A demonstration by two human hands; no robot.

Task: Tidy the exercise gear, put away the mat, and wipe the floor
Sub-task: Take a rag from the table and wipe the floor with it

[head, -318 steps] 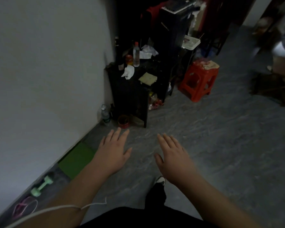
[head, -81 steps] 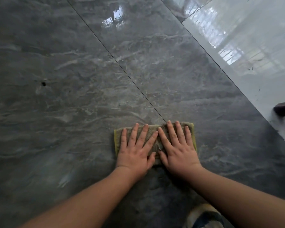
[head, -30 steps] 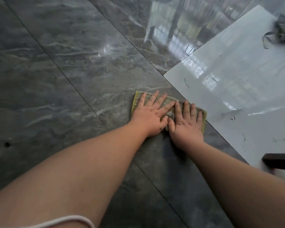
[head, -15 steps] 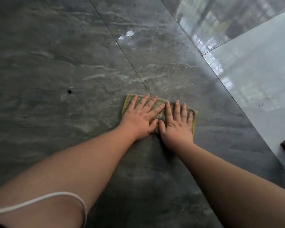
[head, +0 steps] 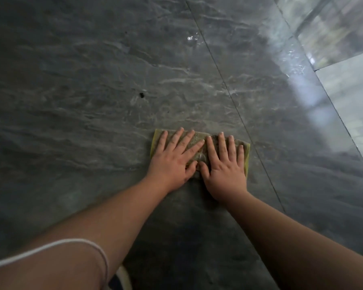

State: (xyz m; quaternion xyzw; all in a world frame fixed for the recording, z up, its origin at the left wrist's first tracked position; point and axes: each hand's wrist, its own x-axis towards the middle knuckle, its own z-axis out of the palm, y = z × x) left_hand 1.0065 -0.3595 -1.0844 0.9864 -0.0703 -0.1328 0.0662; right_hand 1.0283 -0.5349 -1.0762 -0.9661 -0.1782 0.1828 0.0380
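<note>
both hands lie flat on the cloth (head: 199,150), which sits spread on the floor (head: 92,91) just beside a tile seam (head: 235,105). the left hand (head: 174,158) covers the cloth's left half, the right hand (head: 224,166) its right half, thumbs nearly touching at the cloth's middle. neither grip is closed: all fingers are straight and splayed, pressing down rather than holding anything. a yellow-green edge of the cloth shows at its left and right ends. a small dark spot (head: 142,95) marks the floor beyond the cloth's left end.

the cloth looks thin, soft and limp, probably damp, so it will likely bunch or fold if pushed from one edge. palm pressure spread over most of it, as here, should keep it flat while it slides; the glossy tile looks slippery, so it should glide easily. to lift it, pinching an exposed end would do. a white cord (head: 76,245) crosses the left forearm, well short of the cloth.
</note>
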